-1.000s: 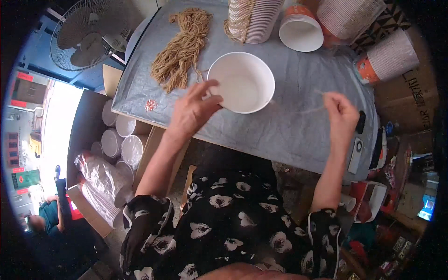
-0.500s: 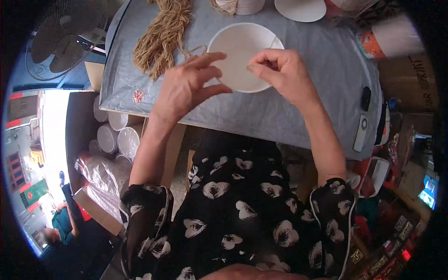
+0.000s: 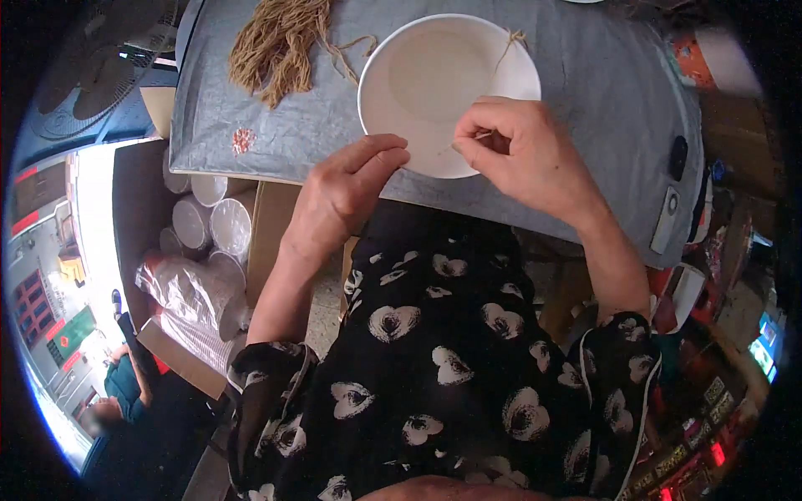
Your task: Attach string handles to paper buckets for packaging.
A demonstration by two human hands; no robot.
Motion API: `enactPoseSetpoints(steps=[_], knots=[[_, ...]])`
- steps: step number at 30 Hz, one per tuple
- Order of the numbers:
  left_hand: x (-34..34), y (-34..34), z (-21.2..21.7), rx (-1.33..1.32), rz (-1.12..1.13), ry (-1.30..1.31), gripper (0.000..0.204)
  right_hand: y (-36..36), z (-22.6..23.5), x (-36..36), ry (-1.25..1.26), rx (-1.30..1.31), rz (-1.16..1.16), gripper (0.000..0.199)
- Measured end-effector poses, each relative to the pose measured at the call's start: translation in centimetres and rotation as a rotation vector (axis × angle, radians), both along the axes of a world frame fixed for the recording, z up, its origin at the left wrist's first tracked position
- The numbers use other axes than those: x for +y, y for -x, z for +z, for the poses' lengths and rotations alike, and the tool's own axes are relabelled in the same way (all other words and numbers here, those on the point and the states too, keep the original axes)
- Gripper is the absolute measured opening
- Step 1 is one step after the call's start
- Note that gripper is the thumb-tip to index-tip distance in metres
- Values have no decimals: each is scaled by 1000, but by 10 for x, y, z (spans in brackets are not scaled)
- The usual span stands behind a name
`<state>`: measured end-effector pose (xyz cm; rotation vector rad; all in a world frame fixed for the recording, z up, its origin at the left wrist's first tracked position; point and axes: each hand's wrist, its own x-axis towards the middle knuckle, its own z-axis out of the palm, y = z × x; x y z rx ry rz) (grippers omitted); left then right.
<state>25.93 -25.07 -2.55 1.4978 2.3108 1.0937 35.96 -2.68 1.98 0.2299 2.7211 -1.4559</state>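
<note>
Here, in the head view, the white paper bowl [image 3: 447, 88] sat near the table's [image 3: 585, 100] front edge. The left hand [image 3: 347, 188] touched its near rim, fingers loosely extended and holding nothing. The right hand [image 3: 522, 154] hovered over the rim, fingertips pinched on a thin string [image 3: 505, 46]. A bundle of twine [image 3: 280, 42] lay toward the left edge.

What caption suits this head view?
Left hand steadies a white bowl while right hand pinches a string at its rim.
</note>
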Motion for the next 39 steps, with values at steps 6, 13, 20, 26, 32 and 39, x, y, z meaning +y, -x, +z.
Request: enactPoseSetpoints(steps=[6,13,20,26,32,39], knots=[[-3,-4,-5,96,31,-3,30,3,-6,-9,-56,42,-21,9],[-4,15,9,368,-38,89,30,7,-7,-10,-55,41,27,8],[-7,-2,-1,213,-5,-8,35,13,-12,-13,46,41,-11,9],[-11,-6,-8,161,24,-34,28,15,-11,-20,-1,70,20,7],[-13,-9,-10,131,60,-61,21,17,-13,-29,-81,60,69,5],[-15,-8,-11,98,58,-64,20,19,-14,-30,-118,43,88,5]])
